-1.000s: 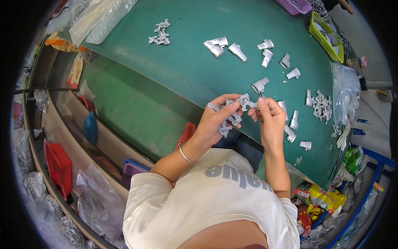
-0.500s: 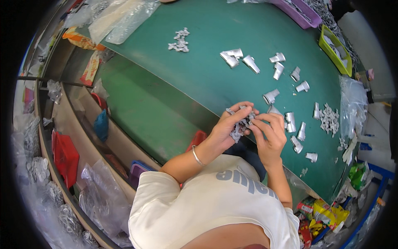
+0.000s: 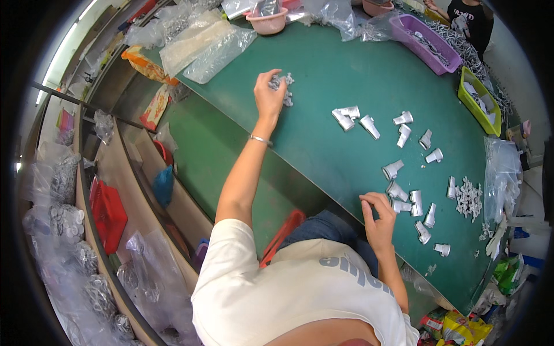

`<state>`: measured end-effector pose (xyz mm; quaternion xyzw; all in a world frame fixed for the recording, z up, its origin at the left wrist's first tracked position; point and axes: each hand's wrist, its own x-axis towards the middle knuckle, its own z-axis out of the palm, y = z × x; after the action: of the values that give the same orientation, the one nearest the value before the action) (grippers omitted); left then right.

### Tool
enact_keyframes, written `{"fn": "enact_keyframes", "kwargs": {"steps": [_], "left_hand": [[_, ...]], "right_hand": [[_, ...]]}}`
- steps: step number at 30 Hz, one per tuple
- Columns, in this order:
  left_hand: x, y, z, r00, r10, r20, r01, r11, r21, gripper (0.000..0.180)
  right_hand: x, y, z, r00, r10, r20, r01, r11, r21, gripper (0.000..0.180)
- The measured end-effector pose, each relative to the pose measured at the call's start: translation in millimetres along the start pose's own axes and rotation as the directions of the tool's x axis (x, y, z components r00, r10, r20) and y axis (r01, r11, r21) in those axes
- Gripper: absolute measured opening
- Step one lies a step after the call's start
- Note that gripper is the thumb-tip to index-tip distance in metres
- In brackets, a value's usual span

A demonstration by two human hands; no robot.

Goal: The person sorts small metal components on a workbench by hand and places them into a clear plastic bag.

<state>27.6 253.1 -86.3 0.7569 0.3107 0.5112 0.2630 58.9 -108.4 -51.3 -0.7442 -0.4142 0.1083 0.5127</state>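
My left hand (image 3: 269, 97) reaches out to the far left part of the green table. Its thumb and fingers are curled round a cluster of small grey metal castings (image 3: 276, 82), over a small pile of the same castings (image 3: 288, 92). The hand hides much of that pile. My right hand (image 3: 378, 220) hovers at the near table edge, its thumb apart from the bent fingers and nothing visible in it. Closest to it are silvery metal sleeves (image 3: 397, 191), part of a loose scatter of several across the table. A further heap of grey castings (image 3: 469, 199) lies on the right.
A purple basket (image 3: 430, 46) and a yellow-green basket (image 3: 480, 102) stand along the far right. At the back are a pink bowl (image 3: 268, 22) and clear plastic bags (image 3: 222, 55). Another person (image 3: 474, 26) is at the top right. Shelving with a red bin (image 3: 108, 218) runs on the left.
My left hand has moved from in front of my body to the far left pile, taking the grey cluster along. My right hand has let go of the cluster and dropped slightly. The view has shifted.
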Motion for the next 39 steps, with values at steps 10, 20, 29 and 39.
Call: {"fn": "enact_keyframes", "kwargs": {"steps": [10,20,29,39], "left_hand": [[2,-25,18,0.906,0.096,0.412,-0.323,0.785,0.529,0.068],[28,-33,-11,0.995,0.090,0.050,-0.103,0.880,0.464,0.049],[103,-165,-95,0.936,-0.209,-0.284,0.343,0.353,0.871,0.039],[75,-140,-104,0.863,0.164,-0.478,-0.029,0.960,0.278,0.020]], "right_hand": [[-8,6,-11,1.000,0.009,-0.028,-0.009,1.000,0.012,0.007],[-30,11,-18,0.992,0.001,-0.125,-0.014,0.995,-0.097,0.006],[-34,18,2,0.990,-0.060,-0.128,0.037,0.984,-0.172,0.009],[-1,7,20,0.988,-0.056,-0.145,0.035,0.989,-0.147,0.009]]}}
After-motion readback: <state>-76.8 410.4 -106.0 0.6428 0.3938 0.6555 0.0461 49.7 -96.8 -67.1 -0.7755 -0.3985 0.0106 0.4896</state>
